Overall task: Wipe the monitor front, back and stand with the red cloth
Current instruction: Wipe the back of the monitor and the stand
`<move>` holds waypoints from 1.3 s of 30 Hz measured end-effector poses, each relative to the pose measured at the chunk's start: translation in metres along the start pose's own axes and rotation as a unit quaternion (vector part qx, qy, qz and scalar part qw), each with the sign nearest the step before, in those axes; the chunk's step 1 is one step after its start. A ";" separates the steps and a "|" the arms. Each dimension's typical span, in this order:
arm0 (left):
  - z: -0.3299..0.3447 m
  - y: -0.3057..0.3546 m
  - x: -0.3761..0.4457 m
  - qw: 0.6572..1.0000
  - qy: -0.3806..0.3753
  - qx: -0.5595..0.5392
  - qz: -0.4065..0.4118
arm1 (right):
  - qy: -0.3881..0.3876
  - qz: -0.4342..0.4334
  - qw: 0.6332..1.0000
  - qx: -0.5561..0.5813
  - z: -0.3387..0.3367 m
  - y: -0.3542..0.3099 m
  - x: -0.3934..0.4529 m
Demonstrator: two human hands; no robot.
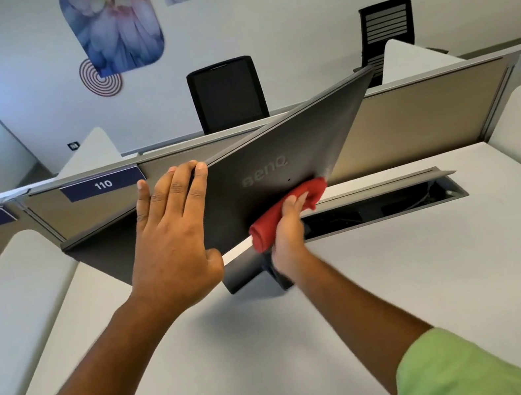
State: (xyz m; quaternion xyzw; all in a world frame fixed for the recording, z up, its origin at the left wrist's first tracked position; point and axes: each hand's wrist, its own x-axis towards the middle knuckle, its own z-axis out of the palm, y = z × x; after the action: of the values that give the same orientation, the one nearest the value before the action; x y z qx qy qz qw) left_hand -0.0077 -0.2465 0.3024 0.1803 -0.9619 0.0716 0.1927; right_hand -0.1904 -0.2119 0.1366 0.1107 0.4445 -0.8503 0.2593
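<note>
The dark grey monitor (277, 145) stands on the white desk with its back, marked BenQ, turned towards me and tilted. My left hand (172, 240) lies flat on the back panel, fingers over its top edge, thumb at the lower edge. My right hand (288, 234) grips the bunched red cloth (289, 209) and presses it against the lower middle of the back, just above the stand (248, 274). The stand's neck is partly hidden behind my right hand. The screen side is out of sight.
An open cable tray slot (385, 204) runs in the desk (405, 276) right of the monitor. A grey partition (429, 118) with label 110 stands behind. White side dividers (8, 294) flank the desk. Two black chairs (227, 93) stand beyond the partition.
</note>
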 end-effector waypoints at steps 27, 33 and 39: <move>-0.005 0.002 -0.002 1.000 -0.014 0.012 -0.005 | -0.026 -0.154 0.985 -0.070 0.002 -0.040 -0.008; -0.005 0.003 -0.003 1.000 -0.014 0.017 -0.005 | -0.080 0.012 0.994 -0.067 0.009 0.038 -0.078; -0.006 0.002 -0.003 0.999 -0.022 0.026 -0.003 | -0.021 0.016 0.999 -0.022 -0.001 0.013 -0.043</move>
State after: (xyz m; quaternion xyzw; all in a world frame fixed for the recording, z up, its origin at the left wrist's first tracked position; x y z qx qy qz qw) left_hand -0.0035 -0.2428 0.3069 0.1893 -0.9633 0.0917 0.1666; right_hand -0.1470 -0.2022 0.1445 0.0940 0.4557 -0.8383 0.2842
